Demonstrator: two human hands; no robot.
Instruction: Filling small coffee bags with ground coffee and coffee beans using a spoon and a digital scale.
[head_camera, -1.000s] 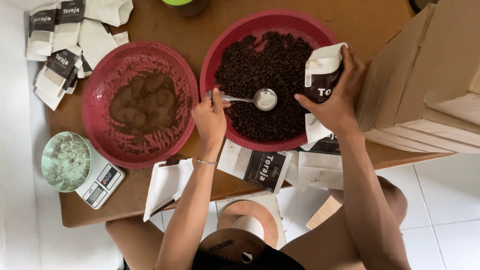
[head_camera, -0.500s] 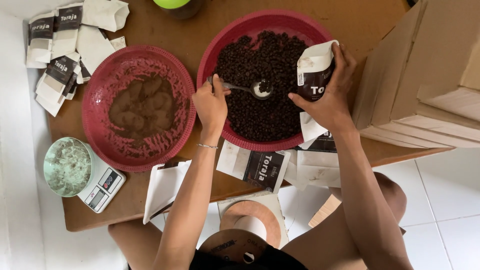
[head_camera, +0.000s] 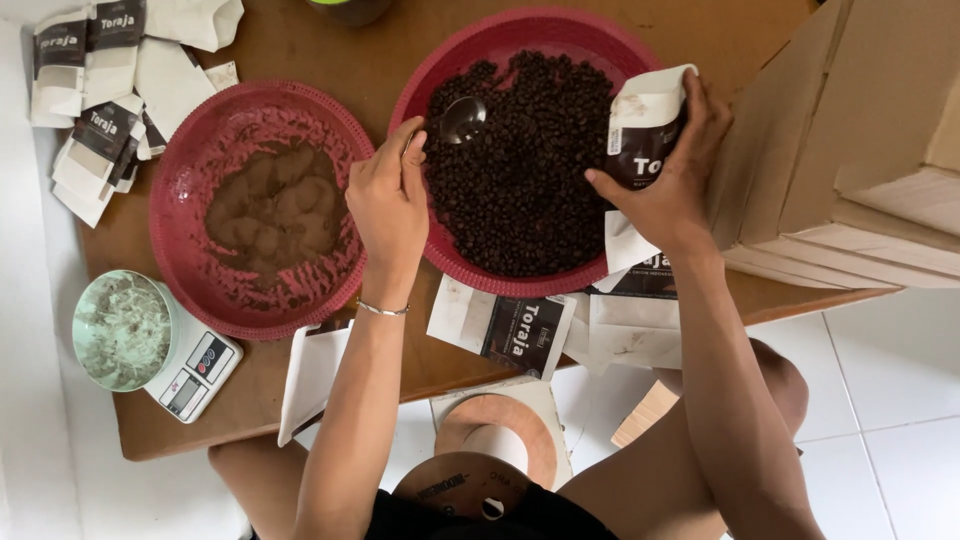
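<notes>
My left hand grips the handle of a metal spoon, whose bowl rests among the dark coffee beans in a red round basin. My right hand holds a white and black pouch upright at that basin's right rim, its mouth open toward the beans. A thin bracelet sits on my left wrist.
A second red basin with brown ground coffee stands to the left. A small scale with a green dish is at the table's left front corner. Several pouches lie at far left, more at the front edge. Cardboard boxes stand right.
My left hand drew the spoon from the middle of the beans toward the basin's left side. The pouch in my right hand tilted slightly and stayed at the right rim.
</notes>
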